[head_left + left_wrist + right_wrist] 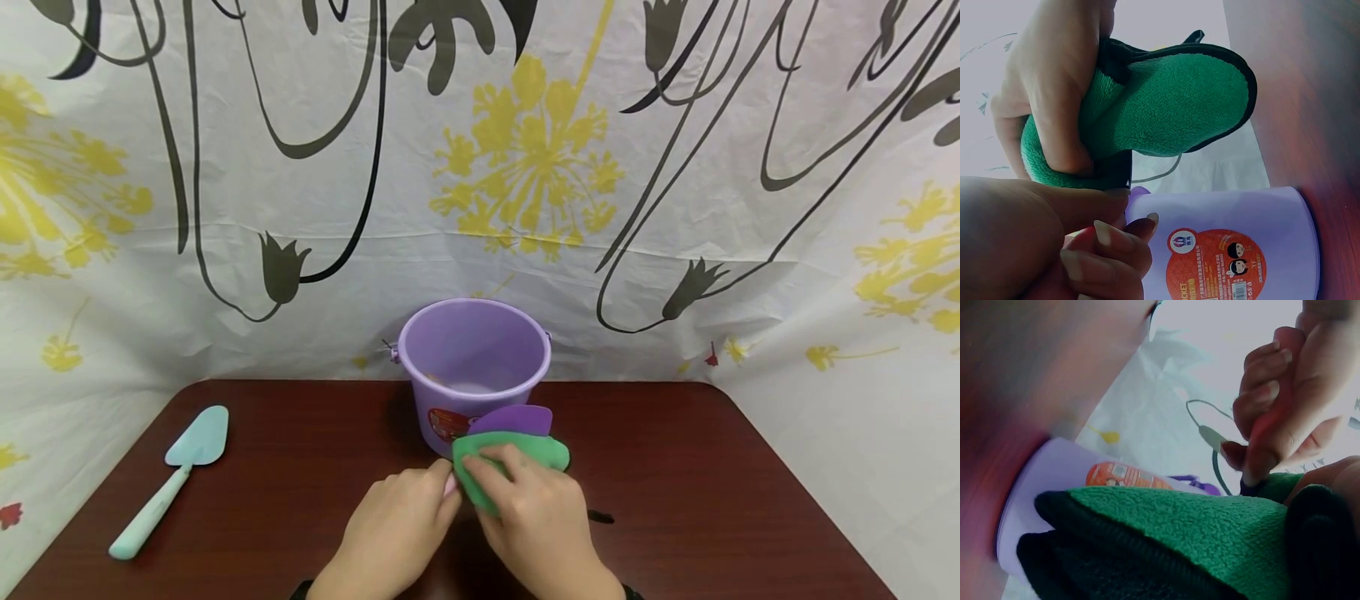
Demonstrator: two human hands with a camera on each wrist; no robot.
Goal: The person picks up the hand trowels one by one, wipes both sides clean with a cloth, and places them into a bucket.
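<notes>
Two bare hands meet low in the centre of the head view, above a dark reddish-brown surface. The left hand is closed narrowly round a pink handle — the right wrist view shows its fingers curled there, at the upper right. The right hand grips a green cloth with black edging, bunched over the middle of what seems to be the same tool. A purple blade pokes out above the cloth, just right of centre; the join between blade and handle is hidden from me.

Behind the hands, a lilac bucket with a red label stands upright, near the far edge of the surface and in front of a patterned curtain. The blade overlaps the bucket in the head view, but I cannot tell whether they touch. On the left of the frame a mint-green trowel lies flat, its handle pointing to the lower left, with neither hand on it.

The step in hand looks like wiping the purple-bladed tool — one hand steadying, the other rubbing. The next move probably calls for a firm hold on the handle while the cloth slides up towards the exposed tip, pressed evenly against both faces.
</notes>
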